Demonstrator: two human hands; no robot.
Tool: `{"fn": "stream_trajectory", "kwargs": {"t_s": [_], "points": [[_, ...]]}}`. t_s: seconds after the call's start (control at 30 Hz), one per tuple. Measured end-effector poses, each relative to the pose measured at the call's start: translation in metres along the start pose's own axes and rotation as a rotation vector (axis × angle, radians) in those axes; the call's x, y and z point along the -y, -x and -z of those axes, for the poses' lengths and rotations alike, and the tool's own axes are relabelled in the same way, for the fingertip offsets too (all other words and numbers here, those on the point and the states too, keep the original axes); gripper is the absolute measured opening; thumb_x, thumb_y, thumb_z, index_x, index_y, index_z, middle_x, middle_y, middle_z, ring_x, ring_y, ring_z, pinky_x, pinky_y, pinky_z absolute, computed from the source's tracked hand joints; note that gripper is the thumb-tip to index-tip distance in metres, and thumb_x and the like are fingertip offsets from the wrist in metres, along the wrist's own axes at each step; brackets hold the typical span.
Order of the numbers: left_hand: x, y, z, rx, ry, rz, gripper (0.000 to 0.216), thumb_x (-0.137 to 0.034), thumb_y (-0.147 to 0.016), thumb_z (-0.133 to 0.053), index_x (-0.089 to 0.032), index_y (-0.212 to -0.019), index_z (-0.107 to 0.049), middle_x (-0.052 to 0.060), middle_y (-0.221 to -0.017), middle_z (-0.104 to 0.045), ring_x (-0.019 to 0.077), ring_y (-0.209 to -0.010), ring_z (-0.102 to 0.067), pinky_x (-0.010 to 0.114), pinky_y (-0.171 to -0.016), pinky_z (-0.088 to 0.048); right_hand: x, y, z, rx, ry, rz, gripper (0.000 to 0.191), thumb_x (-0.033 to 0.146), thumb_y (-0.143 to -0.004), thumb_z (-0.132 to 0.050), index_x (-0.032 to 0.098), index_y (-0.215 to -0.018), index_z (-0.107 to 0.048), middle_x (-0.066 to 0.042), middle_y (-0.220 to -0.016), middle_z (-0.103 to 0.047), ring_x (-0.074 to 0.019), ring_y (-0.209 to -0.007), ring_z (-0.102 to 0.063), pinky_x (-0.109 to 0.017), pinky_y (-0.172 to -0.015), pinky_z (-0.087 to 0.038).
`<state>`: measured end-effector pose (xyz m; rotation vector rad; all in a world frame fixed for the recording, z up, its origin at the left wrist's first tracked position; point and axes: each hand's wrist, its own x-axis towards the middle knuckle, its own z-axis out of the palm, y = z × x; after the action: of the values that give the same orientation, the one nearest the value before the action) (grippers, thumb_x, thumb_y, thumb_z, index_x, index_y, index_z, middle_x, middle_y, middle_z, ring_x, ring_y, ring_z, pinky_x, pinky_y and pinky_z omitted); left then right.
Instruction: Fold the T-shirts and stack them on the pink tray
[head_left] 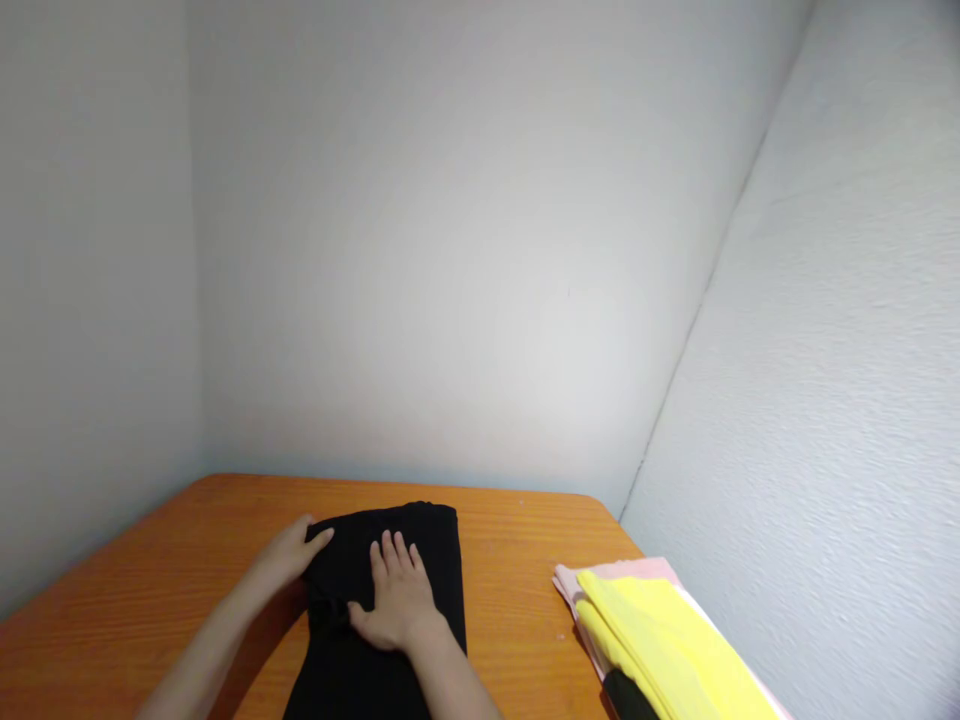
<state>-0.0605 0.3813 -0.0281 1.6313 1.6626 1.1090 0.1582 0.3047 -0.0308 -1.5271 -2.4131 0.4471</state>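
A black cloth garment [431, 560], folded into a long strip, lies on the wooden table and runs down past the lower edge of the view. Its exact kind does not show. At its far left corner, my left hand [291, 550] pinches the edge, thumb on top and the other fingers mostly hidden below the fabric. My right hand [397, 598] rests flat on the middle of the cloth, fingers spread, holding nothing. Just by my right thumb the fabric is bunched and creased.
On the right side of the orange-brown table [517, 560] lies a stack of folded cloth: a yellow piece [667, 630] over a pink one [645, 569], with a black piece [628, 693] at its near left. Pale walls [450, 250] stand behind and at both sides.
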Motion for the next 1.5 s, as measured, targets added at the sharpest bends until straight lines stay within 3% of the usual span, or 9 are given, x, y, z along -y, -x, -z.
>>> {"fn": "stream_trajectory", "kwargs": {"t_s": [0.27, 0.43, 0.53, 0.67, 0.87, 1.0, 1.27, 1.4, 1.5], "points": [[-0.034, 0.018, -0.047, 0.044, 0.182, -0.050, 0.038, -0.056, -0.075, -0.058, -0.022, -0.088, -0.048, -0.002, -0.070, -0.060, 0.0175, -0.056, -0.061, 0.029, -0.052, -0.048, -0.005, 0.003, 0.012, 0.040, 0.010, 0.025, 0.082, 0.053, -0.089, -0.046, 0.011, -0.154, -0.019, -0.016, -0.160, -0.008, -0.0302, -0.148, 0.000, -0.054, -0.118, -0.007], [-0.034, 0.021, -0.066, 0.126, 0.313, -0.030, 0.051, -0.066, -0.075, -0.057, -0.022, -0.095, -0.039, -0.005, -0.065, -0.056, 0.0130, -0.043, -0.054, 0.027, -0.046, -0.044, -0.004, 0.002, 0.046, 0.133, 0.061, -0.011, 0.071, 0.056, -0.070, -0.072, 0.015, -0.128, -0.062, -0.021, -0.144, -0.046, -0.0412, -0.137, -0.034, -0.055, -0.107, -0.034], [-0.036, 0.024, -0.070, 0.165, 0.340, -0.020, 0.053, -0.068, -0.075, -0.054, -0.023, -0.097, -0.038, -0.006, -0.067, -0.055, 0.0126, -0.047, -0.055, 0.026, -0.047, -0.043, 0.005, 0.003, 0.062, 0.299, -0.014, 0.043, 0.037, 0.045, -0.071, -0.077, 0.021, -0.098, -0.075, -0.009, -0.106, -0.070, -0.0321, -0.107, -0.062, -0.039, -0.089, -0.050], [-0.043, 0.036, -0.073, 0.358, 0.308, -0.044, 0.052, -0.067, -0.072, -0.057, -0.021, -0.094, -0.044, -0.007, -0.062, -0.052, 0.0129, -0.052, -0.054, 0.026, -0.051, -0.043, -0.002, 0.011, 0.082, 0.530, -0.287, 0.209, 0.021, 0.031, -0.076, -0.075, 0.026, -0.096, -0.075, 0.003, -0.091, -0.073, -0.0173, -0.088, -0.067, -0.022, -0.079, -0.048], [-0.063, 0.050, -0.052, 0.727, 0.175, -0.163, 0.032, -0.039, -0.065, -0.064, -0.019, -0.090, -0.059, 0.002, -0.086, -0.070, 0.0195, -0.087, -0.065, 0.032, -0.082, -0.050, -0.035, 0.013, 0.096, 0.061, -0.415, -0.032, 0.019, 0.033, -0.088, -0.061, 0.019, -0.095, -0.072, -0.001, -0.081, -0.071, -0.0148, -0.077, -0.066, -0.023, -0.070, -0.048], [-0.078, 0.064, -0.034, 0.796, 0.024, -0.219, 0.045, -0.021, -0.056, -0.062, -0.020, -0.101, -0.065, 0.005, -0.103, -0.070, 0.0250, -0.100, -0.063, 0.040, -0.094, -0.048, -0.029, -0.003, 0.073, -0.271, -0.281, -0.174, 0.030, 0.028, -0.090, -0.054, 0.017, -0.117, -0.061, -0.010, -0.112, -0.065, -0.0216, -0.104, -0.059, -0.034, -0.092, -0.044], [-0.062, 0.113, -0.023, 0.618, -0.424, -0.430, 0.079, -0.016, -0.065, -0.056, -0.029, -0.142, -0.043, 0.006, -0.153, -0.042, 0.0272, -0.139, -0.039, 0.046, -0.116, -0.032, -0.024, -0.012, 0.017, -0.356, -0.100, -0.298, 0.035, 0.029, -0.088, -0.056, 0.018, -0.121, -0.056, -0.011, -0.119, -0.061, -0.0286, -0.115, -0.053, -0.041, -0.098, -0.040], [-0.039, 0.127, -0.021, 0.294, -0.492, -0.400, 0.057, -0.025, -0.079, -0.052, -0.021, -0.136, -0.048, 0.012, -0.139, -0.053, 0.0283, -0.130, -0.048, 0.045, -0.111, -0.039, -0.030, -0.013, 0.016, -0.384, -0.106, -0.318, 0.025, 0.028, -0.091, -0.052, 0.020, -0.113, -0.057, -0.010, -0.117, -0.063, -0.0294, -0.113, -0.053, -0.043, -0.096, -0.038], [-0.030, 0.133, -0.022, 0.269, -0.492, -0.393, 0.036, -0.025, -0.086, -0.042, -0.019, -0.118, -0.058, 0.013, -0.119, -0.062, 0.0271, -0.112, -0.058, 0.042, -0.100, -0.046, -0.032, -0.013, 0.017, -0.390, -0.106, -0.325, 0.023, 0.027, -0.090, -0.052, 0.020, -0.111, -0.058, -0.009, -0.115, -0.064, -0.0283, -0.110, -0.054, -0.041, -0.095, -0.039]]}}
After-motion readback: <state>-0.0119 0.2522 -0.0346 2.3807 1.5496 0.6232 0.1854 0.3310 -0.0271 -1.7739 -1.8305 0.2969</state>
